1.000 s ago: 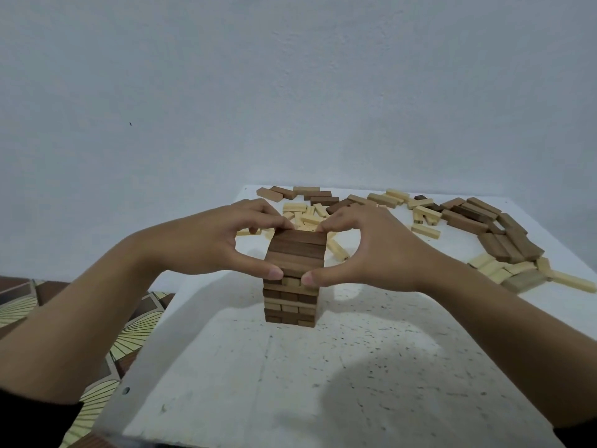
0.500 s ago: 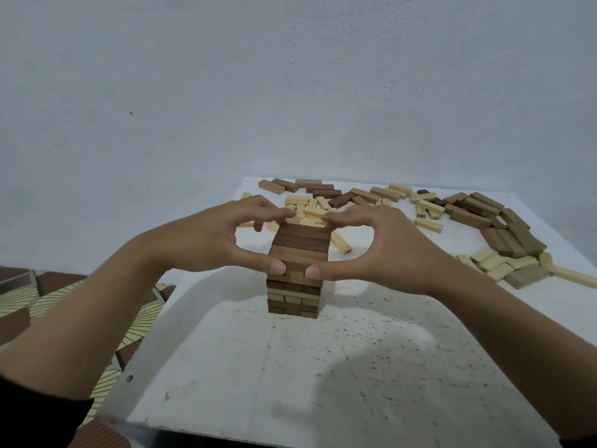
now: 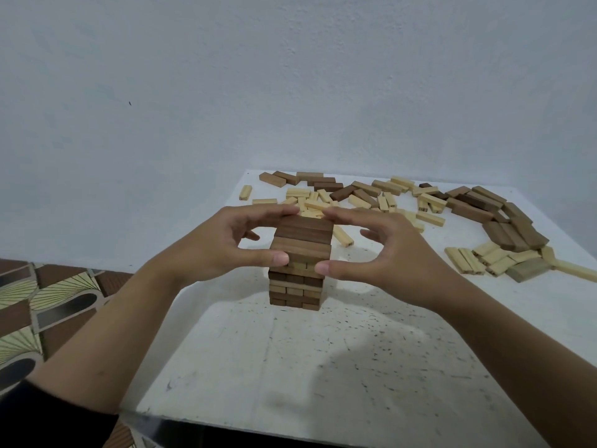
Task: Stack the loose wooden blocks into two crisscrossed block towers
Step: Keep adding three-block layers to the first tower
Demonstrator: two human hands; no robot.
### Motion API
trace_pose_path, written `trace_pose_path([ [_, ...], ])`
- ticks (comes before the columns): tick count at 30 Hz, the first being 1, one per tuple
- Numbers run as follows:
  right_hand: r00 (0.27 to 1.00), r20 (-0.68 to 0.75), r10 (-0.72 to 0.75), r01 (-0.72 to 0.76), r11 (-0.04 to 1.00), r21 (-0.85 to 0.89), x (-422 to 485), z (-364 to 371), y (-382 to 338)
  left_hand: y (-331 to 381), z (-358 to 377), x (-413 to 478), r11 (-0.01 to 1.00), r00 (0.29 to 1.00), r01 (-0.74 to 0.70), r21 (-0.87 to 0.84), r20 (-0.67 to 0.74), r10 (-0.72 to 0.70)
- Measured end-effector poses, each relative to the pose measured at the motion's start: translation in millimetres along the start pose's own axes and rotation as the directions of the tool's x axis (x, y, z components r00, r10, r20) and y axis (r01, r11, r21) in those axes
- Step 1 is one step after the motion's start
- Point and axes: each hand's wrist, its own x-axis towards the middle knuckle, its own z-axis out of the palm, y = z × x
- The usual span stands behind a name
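One crisscrossed block tower (image 3: 296,286) stands on the white speckled table (image 3: 290,367), several layers high, with a top layer of dark brown blocks (image 3: 305,232). My left hand (image 3: 223,245) curls round the tower's upper left. Its thumb presses the front face and its fingers reach the far top edge. My right hand (image 3: 384,253) mirrors it on the right, thumb tip on the front corner and index finger at the back top edge. Both palms stand clear of the tower's sides. Loose pale and brown blocks (image 3: 323,198) lie scattered behind.
More loose brown blocks (image 3: 507,227) and pale ones (image 3: 475,260) spread along the table's right side, one long pale block (image 3: 578,271) near the right edge. The table's left edge drops to a patterned floor (image 3: 48,302). A plain wall stands behind.
Both hands have loosened a little: gaps now show between the palms and the tower's sides. Thumbs and fingertips stay on the top layers. The tower has not moved.
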Motion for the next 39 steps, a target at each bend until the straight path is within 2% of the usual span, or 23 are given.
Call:
trace_pose_path([
  [20, 1.000, -0.004, -0.019, 0.019, 1.000, -0.009, 3, 1, 1, 0, 2, -2, 1.000, 0.999, 0.024, 0.009, -0.045, -0.024],
  [25, 0.999, -0.029, 0.024, -0.023, 0.998, 0.058, 3, -4, 0, 2, 0, -4, 1.000, 0.998, 0.011, -0.024, -0.060, -0.013],
  [29, 0.992, -0.113, 0.049, -0.024, 0.977, 0.214, 7, -10, 1, 9, -4, -3, 0.995, 0.989, -0.006, -0.099, -0.149, -0.009],
  [32, 0.977, -0.201, 0.065, -0.012, 0.967, 0.254, 16, -14, 7, 12, -7, 2, 0.990, 0.965, 0.005, -0.142, -0.258, -0.042],
  [35, 0.958, -0.270, 0.095, -0.030, 0.971, 0.236, 34, -18, 16, 10, -12, 17, 0.984, 0.942, 0.036, -0.175, -0.321, -0.092],
  [39, 0.959, -0.272, 0.079, -0.053, 0.993, 0.103, 70, -18, 33, 0, -18, 47, 0.978, 0.914, 0.099, -0.183, -0.372, -0.162],
])
